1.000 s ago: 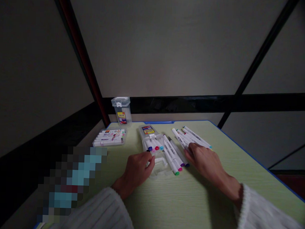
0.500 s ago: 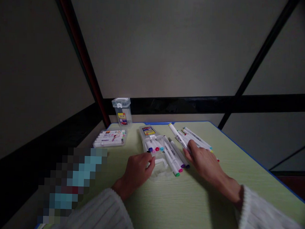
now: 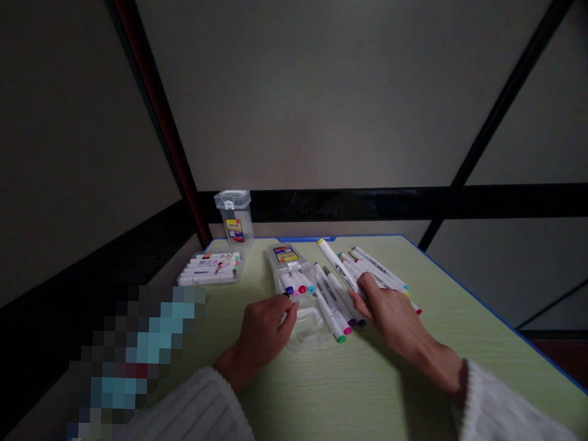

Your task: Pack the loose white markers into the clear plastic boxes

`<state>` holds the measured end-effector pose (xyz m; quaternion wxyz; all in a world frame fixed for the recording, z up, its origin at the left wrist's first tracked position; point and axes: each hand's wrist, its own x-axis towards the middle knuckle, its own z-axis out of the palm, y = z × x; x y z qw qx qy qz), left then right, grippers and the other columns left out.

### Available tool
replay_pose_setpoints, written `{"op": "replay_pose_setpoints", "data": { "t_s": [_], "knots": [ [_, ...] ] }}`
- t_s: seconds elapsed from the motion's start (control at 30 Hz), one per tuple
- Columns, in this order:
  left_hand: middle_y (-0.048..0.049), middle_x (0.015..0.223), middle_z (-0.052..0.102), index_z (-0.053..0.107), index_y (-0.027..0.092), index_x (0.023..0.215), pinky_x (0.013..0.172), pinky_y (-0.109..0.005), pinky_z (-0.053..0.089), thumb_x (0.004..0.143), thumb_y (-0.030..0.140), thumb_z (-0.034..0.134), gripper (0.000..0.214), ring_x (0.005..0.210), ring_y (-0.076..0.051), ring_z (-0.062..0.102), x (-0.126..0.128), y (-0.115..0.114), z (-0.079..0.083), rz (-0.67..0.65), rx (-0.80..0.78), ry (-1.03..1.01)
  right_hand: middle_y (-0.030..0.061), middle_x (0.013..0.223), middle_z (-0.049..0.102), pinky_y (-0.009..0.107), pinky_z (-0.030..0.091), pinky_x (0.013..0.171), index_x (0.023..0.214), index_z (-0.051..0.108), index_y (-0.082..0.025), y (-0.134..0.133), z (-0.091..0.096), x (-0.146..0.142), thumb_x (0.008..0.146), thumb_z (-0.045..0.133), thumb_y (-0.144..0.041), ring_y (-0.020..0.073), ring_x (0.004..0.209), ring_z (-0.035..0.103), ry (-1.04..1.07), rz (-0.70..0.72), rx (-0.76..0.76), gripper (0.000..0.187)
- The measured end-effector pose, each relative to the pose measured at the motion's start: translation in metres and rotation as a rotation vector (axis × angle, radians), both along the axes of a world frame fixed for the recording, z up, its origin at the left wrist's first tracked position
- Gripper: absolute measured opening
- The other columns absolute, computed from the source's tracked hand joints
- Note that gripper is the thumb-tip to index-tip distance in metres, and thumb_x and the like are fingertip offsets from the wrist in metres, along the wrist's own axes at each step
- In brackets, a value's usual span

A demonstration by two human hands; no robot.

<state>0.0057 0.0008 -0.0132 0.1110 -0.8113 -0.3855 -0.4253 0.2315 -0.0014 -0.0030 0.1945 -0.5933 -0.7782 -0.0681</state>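
Note:
My left hand (image 3: pixel 266 325) is closed at the near end of a clear plastic marker case (image 3: pixel 274 258), its fingertips at the hinge side. The case lies on the table with its lid (image 3: pixel 309 333) swung open toward me. Inside it are several markers (image 3: pixel 296 282) with coloured ends facing me; a dark end shows by my left fingertips. My right hand (image 3: pixel 387 310) is closed on a white marker (image 3: pixel 335 259) with a yellow end, which slants up and left. Under and beside this hand lie other loose markers (image 3: pixel 383 268). More loose markers (image 3: pixel 330 302) lie between the case and my right hand.
A clear upright case (image 3: pixel 237 215) with a closed lid stands at the back left of the light green table (image 3: pixel 336 395). Before it lies a flat box of white markers (image 3: pixel 210 269). A pixelated patch (image 3: pixel 149 344) covers the left edge. Walls rise behind.
My right hand has shifted slightly left with the yellow-ended marker, whose upper end is now nearer the case. My left hand stays at the case.

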Motion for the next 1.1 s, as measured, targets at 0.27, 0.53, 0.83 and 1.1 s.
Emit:
{"op": "replay_pose_setpoints", "data": {
  "t_s": [0.27, 0.53, 0.83, 1.1],
  "knots": [
    [0.0022, 0.059, 0.053, 0.052, 0.016, 0.073, 0.046, -0.018, 0.034, 0.084, 0.016, 0.042, 0.016, 0.047, -0.008, 0.046, -0.0009, -0.0022, 0.0032, -0.047, -0.112, -0.086, 0.0025, 0.055, 0.056, 0.023, 0.023, 0.044, 0.078, 0.048, -0.018, -0.0025, -0.0004, -0.0005, 0.086, 0.037, -0.032, 0.0167, 0.048, 0.051, -0.023, 0.106, 0.095, 0.019],
    [0.0036, 0.066, 0.052, 0.048, 0.018, 0.090, 0.049, -0.017, 0.039, 0.082, 0.016, 0.044, 0.008, 0.049, -0.007, 0.047, -0.0003, -0.0013, 0.0013, -0.044, -0.204, -0.291, 0.0021, 0.053, 0.059, 0.023, 0.022, 0.044, 0.077, 0.049, -0.017, -0.0035, -0.0017, -0.0010, 0.087, 0.036, -0.037, 0.0148, 0.043, 0.052, -0.031, 0.166, 0.090, 0.026],
    [0.0022, 0.080, 0.052, 0.040, 0.020, 0.112, 0.046, -0.015, 0.038, 0.082, 0.019, 0.048, 0.031, 0.050, -0.005, 0.045, 0.0013, -0.0024, -0.0002, -0.098, -0.259, -0.408, 0.0019, 0.051, 0.059, 0.023, 0.022, 0.044, 0.074, 0.051, -0.016, -0.0059, -0.0002, -0.0031, 0.091, 0.030, -0.040, 0.0132, 0.042, 0.052, -0.098, 0.287, 0.197, 0.035],
    [0.0056, 0.065, 0.046, 0.040, 0.020, 0.121, 0.045, -0.016, 0.039, 0.083, 0.021, 0.048, 0.039, 0.049, -0.007, 0.045, -0.0015, -0.0042, -0.0004, -0.091, -0.293, -0.357, 0.0031, 0.051, 0.059, 0.024, 0.025, 0.045, 0.073, 0.054, -0.016, -0.0069, 0.0003, -0.0046, 0.092, 0.024, -0.043, 0.0133, 0.043, 0.051, -0.135, 0.373, 0.254, 0.044]
  ]
}}
